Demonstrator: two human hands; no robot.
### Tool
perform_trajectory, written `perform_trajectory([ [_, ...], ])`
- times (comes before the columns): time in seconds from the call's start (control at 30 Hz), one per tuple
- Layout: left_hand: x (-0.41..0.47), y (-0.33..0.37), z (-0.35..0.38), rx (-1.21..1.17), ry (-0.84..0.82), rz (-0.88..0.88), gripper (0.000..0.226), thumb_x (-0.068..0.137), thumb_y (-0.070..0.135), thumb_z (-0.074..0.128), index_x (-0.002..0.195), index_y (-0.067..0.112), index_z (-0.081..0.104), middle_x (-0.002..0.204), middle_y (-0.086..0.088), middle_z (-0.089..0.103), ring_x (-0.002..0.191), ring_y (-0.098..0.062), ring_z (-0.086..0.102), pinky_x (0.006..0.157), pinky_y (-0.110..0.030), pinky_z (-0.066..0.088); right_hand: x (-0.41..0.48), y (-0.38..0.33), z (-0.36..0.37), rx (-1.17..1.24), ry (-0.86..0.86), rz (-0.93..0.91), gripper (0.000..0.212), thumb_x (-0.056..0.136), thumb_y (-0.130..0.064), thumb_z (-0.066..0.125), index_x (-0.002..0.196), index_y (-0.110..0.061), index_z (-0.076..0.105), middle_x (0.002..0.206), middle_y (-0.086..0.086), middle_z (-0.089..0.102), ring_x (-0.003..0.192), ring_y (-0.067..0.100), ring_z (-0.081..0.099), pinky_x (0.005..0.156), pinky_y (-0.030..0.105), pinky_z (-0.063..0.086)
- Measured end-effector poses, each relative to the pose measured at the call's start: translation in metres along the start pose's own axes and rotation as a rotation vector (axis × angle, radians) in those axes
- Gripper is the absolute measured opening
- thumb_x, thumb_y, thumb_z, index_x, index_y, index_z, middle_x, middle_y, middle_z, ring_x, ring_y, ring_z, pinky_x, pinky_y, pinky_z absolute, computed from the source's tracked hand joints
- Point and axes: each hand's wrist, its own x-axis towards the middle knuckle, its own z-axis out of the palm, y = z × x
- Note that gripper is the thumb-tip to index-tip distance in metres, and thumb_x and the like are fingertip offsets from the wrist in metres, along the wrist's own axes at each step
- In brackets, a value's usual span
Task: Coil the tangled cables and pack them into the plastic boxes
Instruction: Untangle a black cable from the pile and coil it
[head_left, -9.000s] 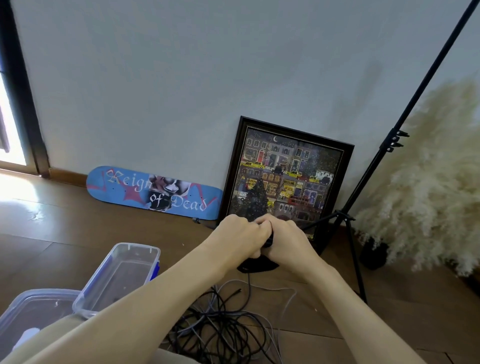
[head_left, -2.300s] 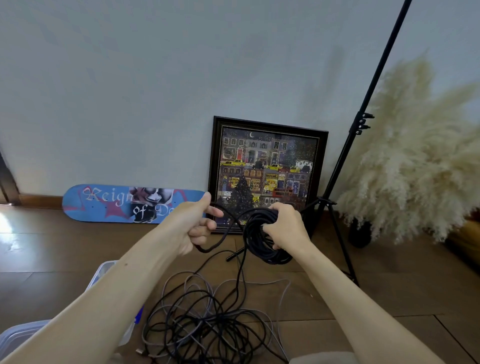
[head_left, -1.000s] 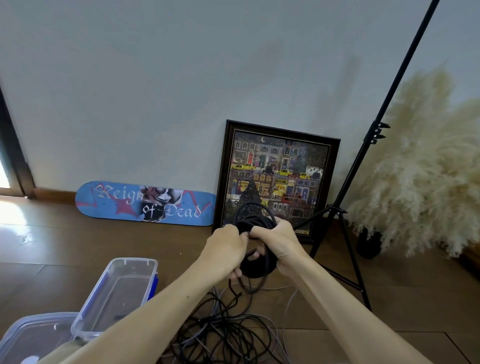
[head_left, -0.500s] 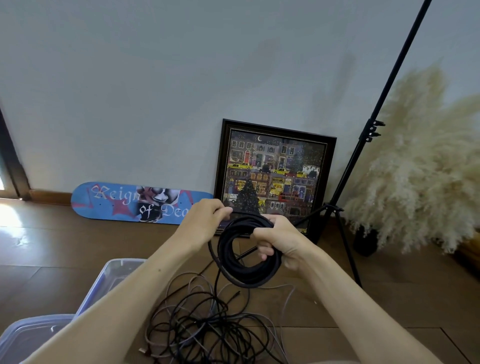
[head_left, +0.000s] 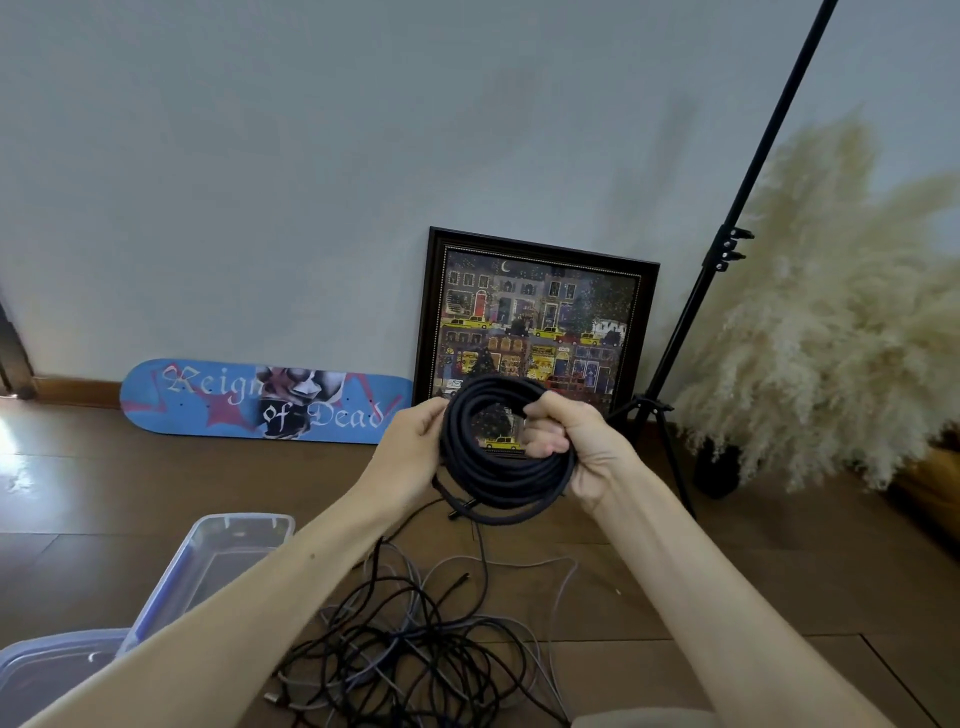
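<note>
A thick black cable is wound into a round coil (head_left: 493, 483) held up in front of me above the floor. My right hand (head_left: 576, 447) grips the coil's right side, fingers curled through the loop. My left hand (head_left: 413, 447) holds the coil's left side with its fingers around the strands. A loose black strand hangs from the coil down to a tangle of black and grey cables (head_left: 410, 654) on the floor. Two clear plastic boxes stand at lower left: one with a blue edge (head_left: 228, 540) and a nearer one (head_left: 47, 665), partly hidden by my left arm.
A blue skateboard deck (head_left: 260, 400) and a framed picture (head_left: 540, 332) lean on the wall. A black tripod stand (head_left: 696, 322) rises at right beside a pampas grass bunch (head_left: 841, 322). The floor is brown wood.
The coil has grown thicker and rounder over the last seconds. In the last half second my left hand came back to the coil's left side and both hands lifted it slightly.
</note>
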Motion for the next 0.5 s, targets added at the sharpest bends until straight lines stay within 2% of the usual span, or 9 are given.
perform_trajectory([
  [0.13,-0.005,0.009,0.007,-0.083,0.105,-0.03,0.035,0.102,0.017,0.038,0.079,0.015,0.064,0.057,0.007,0.051,0.05,-0.004,0.042,0.048,-0.012,0.033,-0.001,-0.004,0.0,-0.054,0.006,-0.047,0.036,0.091,0.011,0.041,0.066,-0.014,0.036,0.038,-0.002,0.025,0.026,0.005,0.025,0.03,0.015,0.027],
  [0.2,-0.005,0.009,0.008,-0.118,0.148,-0.051,0.042,0.102,0.025,0.037,0.08,0.003,0.064,0.062,-0.001,0.051,0.056,-0.01,0.044,0.052,-0.015,0.033,-0.002,-0.003,0.002,-0.067,0.005,-0.061,0.037,0.091,0.012,0.041,0.064,-0.013,0.036,0.038,-0.001,0.025,0.026,0.006,0.024,0.031,0.015,0.027],
  [0.27,-0.008,0.01,0.009,-0.11,0.185,-0.058,0.059,0.101,0.039,0.032,0.074,-0.007,0.057,0.063,-0.01,0.043,0.058,-0.018,0.038,0.049,-0.017,0.027,-0.001,-0.002,0.001,-0.062,0.009,-0.074,0.036,0.091,0.012,0.041,0.065,-0.013,0.037,0.037,-0.002,0.026,0.026,0.006,0.024,0.031,0.015,0.027],
  [0.33,-0.013,0.013,0.011,-0.049,0.174,0.017,0.061,0.094,0.052,0.03,0.059,0.003,0.042,0.056,-0.008,0.029,0.049,-0.011,0.029,0.045,-0.018,0.022,-0.001,-0.001,-0.001,-0.034,0.007,-0.084,0.037,0.091,0.012,0.04,0.066,-0.014,0.036,0.037,-0.002,0.026,0.026,0.006,0.024,0.031,0.015,0.026],
  [0.37,-0.015,0.015,0.012,-0.019,0.159,0.062,0.058,0.089,0.057,0.031,0.058,0.007,0.037,0.055,-0.004,0.027,0.048,-0.009,0.027,0.047,-0.019,0.022,-0.001,0.0,-0.001,-0.017,0.002,-0.089,0.037,0.091,0.012,0.04,0.065,-0.015,0.035,0.036,-0.002,0.026,0.026,0.006,0.024,0.031,0.015,0.026],
  [0.43,-0.016,0.013,0.012,0.038,0.128,0.094,0.069,0.083,0.068,0.031,0.063,0.004,0.044,0.059,-0.009,0.035,0.054,-0.011,0.033,0.054,-0.02,0.025,-0.002,0.004,0.0,0.016,-0.005,-0.097,0.039,0.092,0.011,0.039,0.063,-0.015,0.034,0.036,-0.002,0.026,0.026,0.006,0.024,0.031,0.014,0.025],
  [0.5,-0.013,0.003,0.011,0.11,0.124,0.065,0.086,0.081,0.077,0.023,0.084,-0.002,0.057,0.07,-0.021,0.05,0.063,-0.024,0.045,0.062,-0.027,0.032,-0.002,0.008,0.001,0.054,-0.003,-0.099,0.041,0.092,0.011,0.039,0.061,-0.015,0.034,0.037,-0.002,0.026,0.026,0.005,0.024,0.03,0.015,0.025],
])
